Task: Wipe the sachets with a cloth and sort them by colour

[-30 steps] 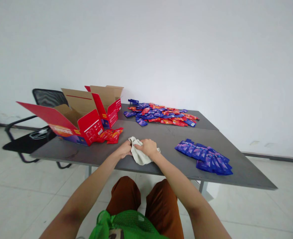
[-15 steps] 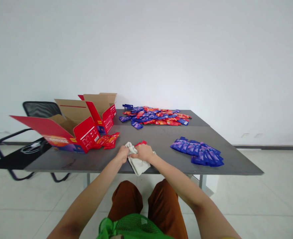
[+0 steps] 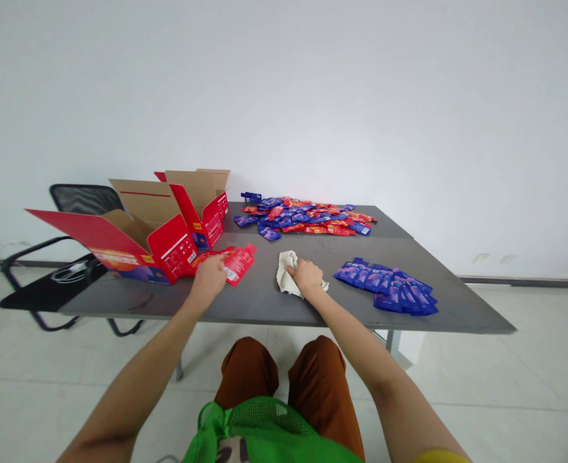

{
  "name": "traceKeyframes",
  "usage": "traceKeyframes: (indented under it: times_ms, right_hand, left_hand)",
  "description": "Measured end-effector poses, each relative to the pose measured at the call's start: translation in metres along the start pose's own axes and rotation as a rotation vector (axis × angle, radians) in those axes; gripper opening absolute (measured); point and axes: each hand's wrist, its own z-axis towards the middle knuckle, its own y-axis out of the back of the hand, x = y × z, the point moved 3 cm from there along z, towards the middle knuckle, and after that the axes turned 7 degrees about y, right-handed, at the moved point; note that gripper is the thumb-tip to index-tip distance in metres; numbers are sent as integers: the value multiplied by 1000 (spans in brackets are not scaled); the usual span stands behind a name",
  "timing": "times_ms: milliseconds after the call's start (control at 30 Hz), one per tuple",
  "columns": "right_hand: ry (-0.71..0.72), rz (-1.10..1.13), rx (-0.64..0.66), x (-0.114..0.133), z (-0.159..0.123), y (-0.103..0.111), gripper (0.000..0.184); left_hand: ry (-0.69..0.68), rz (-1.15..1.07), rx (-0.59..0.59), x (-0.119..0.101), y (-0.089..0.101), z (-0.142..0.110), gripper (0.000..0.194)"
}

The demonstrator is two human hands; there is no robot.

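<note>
My left hand (image 3: 210, 276) is closed on the edge of a red pouch (image 3: 240, 262), which has a small spout-like tab at its top corner. More red pouches (image 3: 201, 257) lie just behind that hand, beside the nearest box. My right hand (image 3: 307, 276) grips a crumpled off-white cloth (image 3: 286, 265) against the tabletop, its fingertips partly tucked into the folds. To the right of the cloth, blue-purple pouches (image 3: 393, 289) lie fanned out in overlapping rows.
Two open red cartons, a near one (image 3: 170, 247) and a far one (image 3: 211, 222), stand on the left of the grey table (image 3: 264, 302). A mixed heap of red and blue pouches (image 3: 307, 217) lies at the back. A black chair (image 3: 52, 283) stands at the left.
My left hand has left the cloth and moved left with a red pouch to the other red ones. My right hand has shifted right and away from me with the cloth.
</note>
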Motion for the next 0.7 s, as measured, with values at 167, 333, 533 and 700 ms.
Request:
traceKeyframes:
  times_ms: [167, 333, 533, 700]
  right_hand:
    - [-24, -30, -44, -1, -4, -1, 51]
    - [-34, -31, -105, -2, -7, -3, 46]
    - [-29, -20, -103, -5, -10, -1, 44]
    - [-25, -25, -64, -6, -9, 1, 45]
  left_hand:
    - [-34, 493, -428, 5, 36, 30, 56]
    - [-130, 697, -278, 42, 0, 58, 53]
    - [-122, 802, -35, 74, -9, 71, 44]
    - [7, 710, 20, 65, 19, 85, 43]
